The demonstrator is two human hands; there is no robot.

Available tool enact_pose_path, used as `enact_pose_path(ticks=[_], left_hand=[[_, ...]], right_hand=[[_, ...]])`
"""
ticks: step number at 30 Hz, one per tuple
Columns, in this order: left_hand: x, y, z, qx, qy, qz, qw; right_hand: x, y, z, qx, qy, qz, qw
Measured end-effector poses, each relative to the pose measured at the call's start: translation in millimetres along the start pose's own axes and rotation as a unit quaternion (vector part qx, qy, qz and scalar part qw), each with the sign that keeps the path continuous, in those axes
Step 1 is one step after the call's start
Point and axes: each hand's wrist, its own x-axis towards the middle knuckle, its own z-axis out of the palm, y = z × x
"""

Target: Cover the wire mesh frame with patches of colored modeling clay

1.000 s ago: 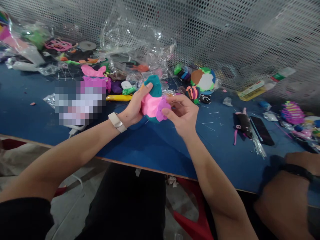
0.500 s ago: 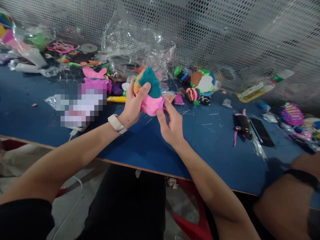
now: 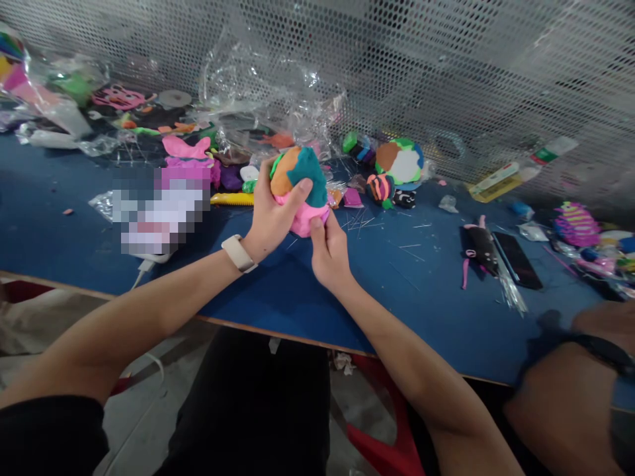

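Note:
A lump of modelling clay (image 3: 308,180) in teal, orange, pink and a little green is held up above the blue table. My left hand (image 3: 275,215) wraps around its left side, with the thumb pressed on the teal part. My right hand (image 3: 330,248) pinches the lower right edge, where a bit of purple clay shows between thumb and fingers. The underside and far side of the lump are hidden. Behind my left hand lies a yellow craft knife (image 3: 232,199), partly covered by that hand.
A blurred-out phone (image 3: 166,215) with a white cable lies to the left. Thin wires (image 3: 360,221), a round multicoloured clay piece (image 3: 401,162) and a dark clay figure (image 3: 481,250) lie rightward. Crumpled plastic bags (image 3: 262,92) lean on the mesh. Another person's arm (image 3: 570,396) rests at right.
The clay lump has moved slightly down and right and turned, showing more of its orange part. My left hand moved with it, while my right hand keeps pinching the lower edge.

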Motion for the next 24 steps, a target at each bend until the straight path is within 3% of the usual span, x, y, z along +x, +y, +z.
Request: enact_pose_path(ticks=[5, 9, 13, 18, 21, 24], left_hand=[[-5.0, 11.8, 4.9, -0.048, 0.001, -0.069, 0.996], [-2.2, 11.9, 5.4, -0.04, 0.016, -0.069, 0.997], [-0.5, 5.8, 3.8, -0.035, 0.029, -0.057, 0.997], [7.3, -8.3, 3.6, -0.071, 0.025, -0.043, 0.996], [13.8, -11.3, 5.0, -0.122, 0.04, -0.085, 0.988], [16.4, -8.2, 5.9, -0.154, 0.033, -0.173, 0.972]], right_hand=[[2.6, 6.3, 2.1, 0.008, 0.005, -0.003, 1.0], [3.3, 5.2, 4.9, 0.011, 0.025, -0.018, 0.999], [0.4, 9.2, 7.7, 0.029, -0.002, 0.002, 1.0], [0.0, 17.7, 6.6, 0.022, 0.011, -0.045, 0.999], [-1.6, 15.2, 4.2, -0.011, 0.008, -0.046, 0.999], [-3.9, 7.1, 2.9, -0.035, -0.016, -0.068, 0.997]])
